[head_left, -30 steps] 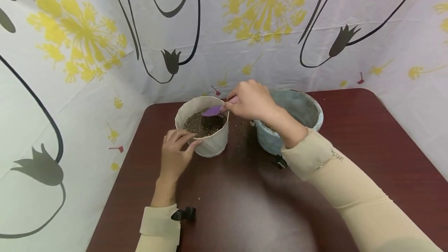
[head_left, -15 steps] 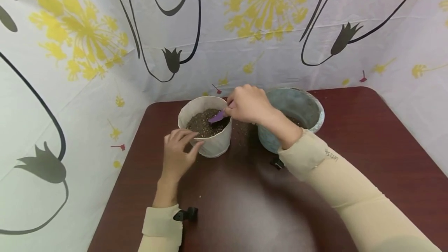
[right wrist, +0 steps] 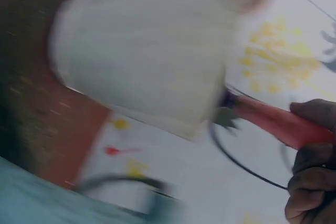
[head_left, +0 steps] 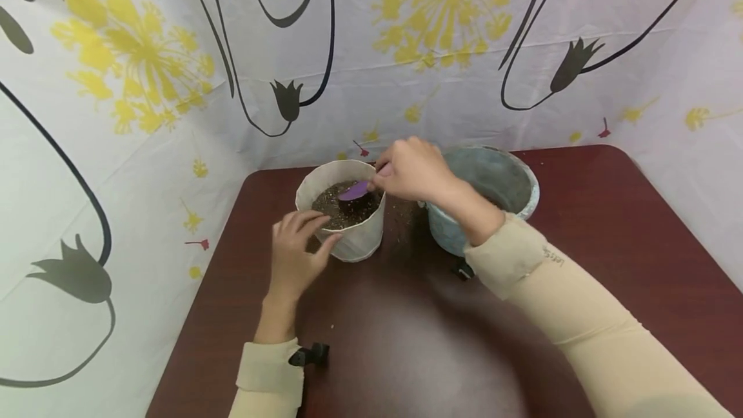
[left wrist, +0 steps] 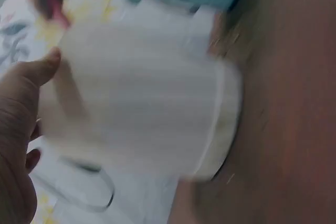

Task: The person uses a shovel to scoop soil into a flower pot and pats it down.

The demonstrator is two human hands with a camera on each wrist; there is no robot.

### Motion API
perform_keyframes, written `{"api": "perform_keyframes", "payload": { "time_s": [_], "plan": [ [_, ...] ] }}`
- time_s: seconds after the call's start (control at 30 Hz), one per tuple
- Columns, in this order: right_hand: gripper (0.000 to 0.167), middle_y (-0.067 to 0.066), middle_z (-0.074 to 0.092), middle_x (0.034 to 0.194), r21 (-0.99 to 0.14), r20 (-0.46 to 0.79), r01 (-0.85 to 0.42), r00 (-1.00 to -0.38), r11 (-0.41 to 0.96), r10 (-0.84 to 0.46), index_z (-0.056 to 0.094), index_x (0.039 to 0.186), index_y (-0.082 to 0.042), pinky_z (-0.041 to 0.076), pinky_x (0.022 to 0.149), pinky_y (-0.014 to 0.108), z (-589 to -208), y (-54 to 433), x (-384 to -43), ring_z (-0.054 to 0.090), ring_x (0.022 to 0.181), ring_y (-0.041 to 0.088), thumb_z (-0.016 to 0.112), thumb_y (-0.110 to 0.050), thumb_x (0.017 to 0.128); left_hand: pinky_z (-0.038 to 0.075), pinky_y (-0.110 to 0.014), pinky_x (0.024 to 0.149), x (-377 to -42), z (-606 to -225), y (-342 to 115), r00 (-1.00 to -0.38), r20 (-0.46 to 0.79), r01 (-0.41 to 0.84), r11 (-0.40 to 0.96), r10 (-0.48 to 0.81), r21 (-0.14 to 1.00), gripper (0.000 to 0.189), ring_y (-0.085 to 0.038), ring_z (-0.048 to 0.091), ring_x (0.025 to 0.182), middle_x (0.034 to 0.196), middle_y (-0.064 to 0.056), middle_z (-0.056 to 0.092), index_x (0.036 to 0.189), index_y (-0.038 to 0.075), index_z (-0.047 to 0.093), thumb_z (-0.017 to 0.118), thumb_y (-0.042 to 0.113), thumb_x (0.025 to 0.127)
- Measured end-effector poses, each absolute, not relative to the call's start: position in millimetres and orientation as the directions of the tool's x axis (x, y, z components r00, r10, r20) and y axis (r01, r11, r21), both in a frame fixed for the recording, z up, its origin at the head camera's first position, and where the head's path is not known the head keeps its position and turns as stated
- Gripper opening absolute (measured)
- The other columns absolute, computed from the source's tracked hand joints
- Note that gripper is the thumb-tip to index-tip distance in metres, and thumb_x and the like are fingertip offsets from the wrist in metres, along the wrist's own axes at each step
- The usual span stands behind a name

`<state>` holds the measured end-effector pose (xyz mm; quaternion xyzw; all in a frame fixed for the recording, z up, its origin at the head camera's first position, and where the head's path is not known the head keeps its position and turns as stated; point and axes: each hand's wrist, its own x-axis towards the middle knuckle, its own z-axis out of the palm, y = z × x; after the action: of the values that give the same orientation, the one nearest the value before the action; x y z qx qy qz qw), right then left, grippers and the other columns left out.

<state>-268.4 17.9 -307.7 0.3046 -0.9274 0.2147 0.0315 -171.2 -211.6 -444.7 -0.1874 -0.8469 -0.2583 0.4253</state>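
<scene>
A white plastic pot [head_left: 360,242] with dark soil [head_left: 331,202] in it stands on the table, left of the middle. My left hand [head_left: 296,257] holds its near rim, thumb on the outside and fingers over the edge; the left wrist view has this hand [left wrist: 21,108] beside the blurred pot wall [left wrist: 136,98]. Inside the pot, just over the soil, is the purple blade [head_left: 355,191] of a small trowel. My right hand [head_left: 415,169] grips the trowel; its red-pink handle [right wrist: 273,121] shows in the right wrist view.
A blue-grey bucket [head_left: 453,237] stands right of the pot, partly hidden behind my right forearm; some soil is visible inside. Crumbs of soil [head_left: 400,215] lie between the two containers. A patterned cloth [head_left: 371,108] hangs behind the dark red table [head_left: 395,340].
The trowel's blade dipped, tip down, to the soil half a second ago and now lies flatter and slightly higher. The left hand stays at the pot's rim.
</scene>
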Motion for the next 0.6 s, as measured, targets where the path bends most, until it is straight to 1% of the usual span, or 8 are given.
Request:
{"api": "perform_keyframes", "payload": {
  "time_s": [0.03,0.1,0.2,0.3,0.37,0.43,0.53,0.6],
  "plan": [
    [0.014,-0.008,0.078,0.093,-0.380,0.164,-0.559,-0.825,0.737,-0.541,0.083,0.090,-0.027,0.054,0.068,0.047,-299.5,19.7,-267.5,0.070,0.091,0.025,0.073,-0.037,0.088,0.041,-0.050,0.077,-171.0,-443.5,-215.2,-0.569,0.817,0.541,0.791,0.094,0.286,0.028,-0.032,0.062,0.094,0.096,-0.009,0.071,0.094,0.003,0.079,0.088,0.023,0.076],
    [0.013,-0.010,0.077,0.089,-0.382,0.100,-0.527,-0.840,0.759,-0.533,0.083,0.086,-0.029,0.053,0.070,0.049,-287.3,20.4,-265.0,0.069,0.091,0.024,0.073,-0.037,0.087,0.041,-0.048,0.075,-170.9,-443.1,-217.4,-0.559,0.824,0.560,0.775,0.093,0.293,0.024,-0.031,0.061,0.088,0.090,-0.009,0.070,0.090,0.002,0.080,0.089,0.018,0.074],
    [0.014,-0.010,0.075,0.086,-0.339,0.053,-0.532,-0.834,0.776,-0.549,0.082,0.083,-0.029,0.054,0.067,0.046,-283.2,14.7,-261.4,0.068,0.084,0.021,0.073,-0.038,0.088,0.042,-0.044,0.071,-171.9,-445.7,-206.3,-0.529,0.844,0.587,0.758,0.093,0.284,0.019,-0.030,0.057,0.080,0.082,-0.007,0.067,0.086,0.003,0.081,0.089,0.016,0.074],
    [0.018,-0.006,0.071,0.076,-0.286,0.099,-0.591,-0.801,0.754,-0.590,0.079,0.077,-0.024,0.052,0.056,0.039,-296.6,7.3,-259.9,0.065,0.070,0.018,0.073,-0.035,0.090,0.044,-0.042,0.071,-172.6,-449.5,-190.1,-0.515,0.853,0.590,0.759,0.089,0.277,0.018,-0.028,0.055,0.078,0.081,-0.006,0.066,0.087,0.004,0.081,0.087,0.018,0.078],
    [0.022,-0.004,0.068,0.069,-0.272,0.143,-0.630,-0.774,0.727,-0.617,0.075,0.074,-0.022,0.047,0.050,0.034,-309.1,4.7,-260.7,0.063,0.062,0.019,0.073,-0.033,0.093,0.045,-0.043,0.073,-172.6,-451.2,-184.6,-0.526,0.846,0.576,0.769,0.087,0.279,0.018,-0.028,0.056,0.081,0.085,-0.005,0.067,0.090,0.006,0.081,0.085,0.021,0.082],
    [0.025,-0.005,0.067,0.064,-0.273,0.165,-0.651,-0.757,0.708,-0.632,0.074,0.072,-0.022,0.044,0.048,0.034,-317.8,5.2,-262.3,0.063,0.060,0.020,0.071,-0.033,0.094,0.044,-0.045,0.075,-171.2,-451.9,-186.5,-0.535,0.841,0.552,0.788,0.084,0.273,0.022,-0.029,0.059,0.085,0.091,-0.005,0.069,0.093,0.006,0.080,0.084,0.026,0.084],
    [0.018,-0.006,0.072,0.074,-0.312,0.168,-0.631,-0.773,0.711,-0.612,0.078,0.079,-0.022,0.050,0.054,0.039,-316.7,12.0,-264.1,0.067,0.071,0.022,0.072,-0.034,0.092,0.042,-0.050,0.076,-169.0,-450.9,-200.1,-0.533,0.843,0.539,0.796,0.072,0.273,0.028,-0.031,0.061,0.093,0.097,-0.008,0.070,0.094,0.005,0.078,0.085,0.028,0.080],
    [0.014,-0.006,0.076,0.085,-0.338,0.176,-0.602,-0.796,0.724,-0.579,0.081,0.085,-0.023,0.054,0.060,0.045,-309.2,18.2,-265.3,0.069,0.079,0.024,0.073,-0.034,0.090,0.042,-0.050,0.079,-169.2,-450.5,-209.3,-0.524,0.849,0.552,0.785,0.065,0.280,0.029,-0.033,0.061,0.095,0.097,-0.010,0.070,0.093,0.003,0.078,0.085,0.028,0.079]
  ]
}}
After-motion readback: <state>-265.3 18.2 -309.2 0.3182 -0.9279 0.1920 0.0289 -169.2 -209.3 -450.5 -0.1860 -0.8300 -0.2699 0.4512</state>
